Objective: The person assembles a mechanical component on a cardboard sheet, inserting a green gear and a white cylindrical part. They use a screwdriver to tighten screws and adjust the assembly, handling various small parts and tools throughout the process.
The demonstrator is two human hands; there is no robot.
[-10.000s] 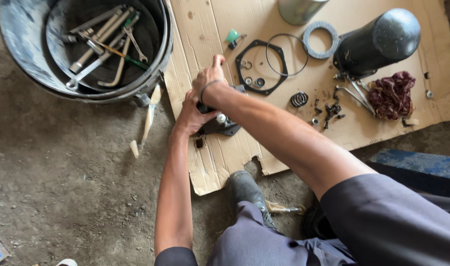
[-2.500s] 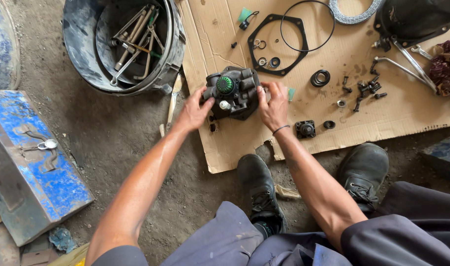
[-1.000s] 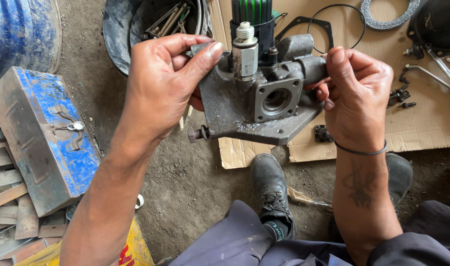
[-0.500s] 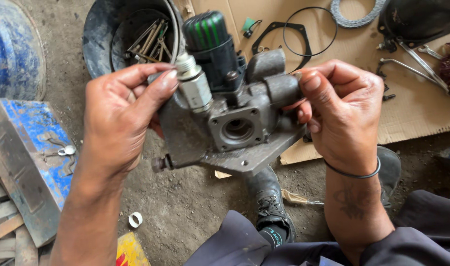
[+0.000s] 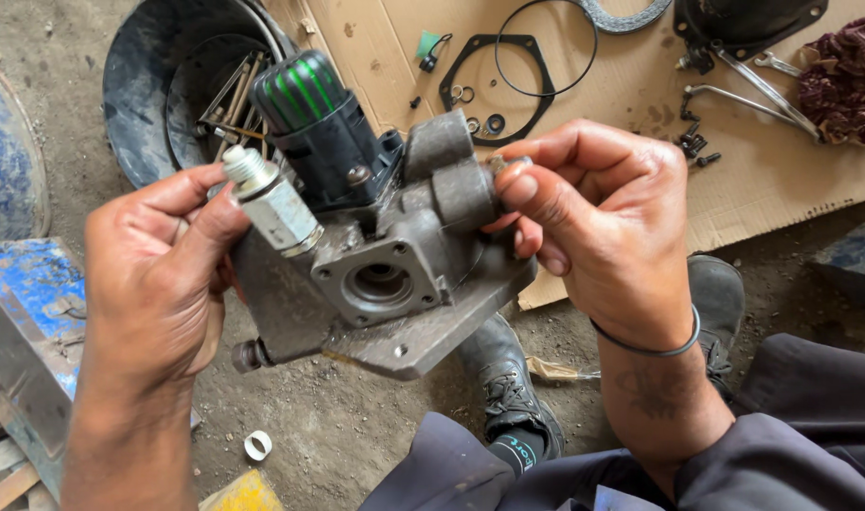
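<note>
Head view, grey cast-metal valve body with green-ribbed black cap [image 5: 375, 255] held up over dirt floor, left hand [image 5: 158, 284] gripping its silver fitting, right hand [image 5: 602, 227] pinching its right boss, black bucket of tools [image 5: 148, 85], flattened brown cardboard sheet [image 5: 763, 180] with black gasket ring [image 5: 494, 80] behind, blue metal box [image 5: 26, 322] at left.

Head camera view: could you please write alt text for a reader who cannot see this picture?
Two bare hands hold up a grey metal valve body with a black and green striped cap: the left hand grips its silver threaded fitting, and the right hand pinches its right end. Below lie cardboard with gaskets and small parts, and a black tub of tools.
</note>
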